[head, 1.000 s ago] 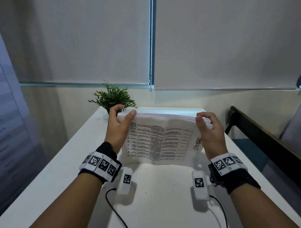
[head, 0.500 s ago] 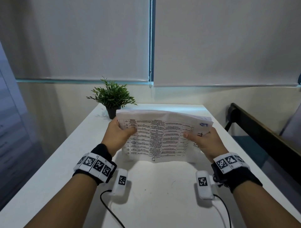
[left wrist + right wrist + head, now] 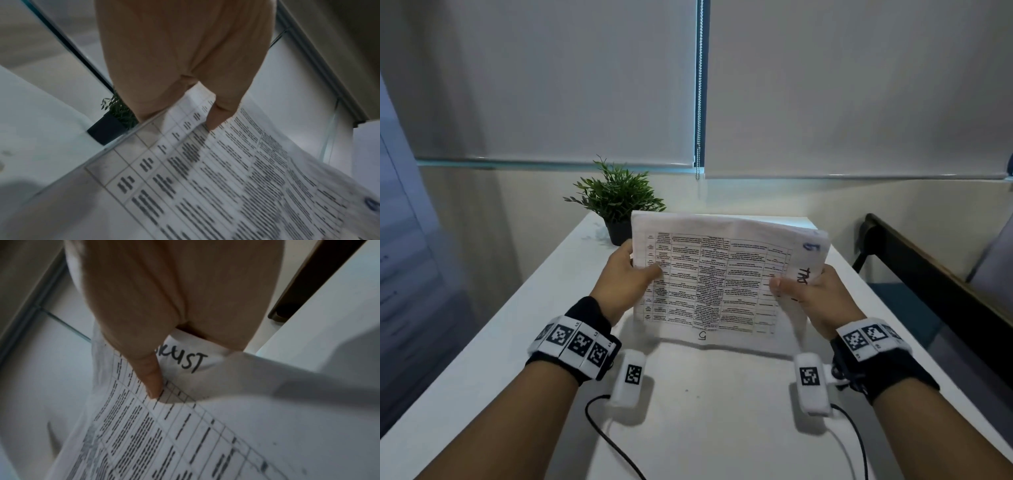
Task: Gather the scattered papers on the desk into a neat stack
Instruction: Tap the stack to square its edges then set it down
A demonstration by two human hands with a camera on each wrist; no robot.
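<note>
A stack of printed papers (image 3: 719, 277) with a table on the top sheet stands tilted on its lower edge on the white desk (image 3: 517, 325). My left hand (image 3: 630, 274) grips its left side, thumb on the front sheet. My right hand (image 3: 808, 291) grips the right side, thumb on the page beside handwritten letters. In the left wrist view the papers (image 3: 216, 178) run under my left hand (image 3: 205, 97). In the right wrist view my right hand (image 3: 154, 353) pinches the papers (image 3: 185, 426) near the handwriting. The fingers behind the sheets are hidden.
A small potted plant (image 3: 616, 202) stands at the desk's far left, just behind the papers. A dark wooden rail (image 3: 928, 274) runs along the right of the desk. Closed roller blinds (image 3: 825, 85) hang behind the desk. Cables (image 3: 613, 445) trail from my wrists across the near desk.
Both hands slid from the stack's top edge down to its sides, thumbs now on the front. The stack is raised more upright.
</note>
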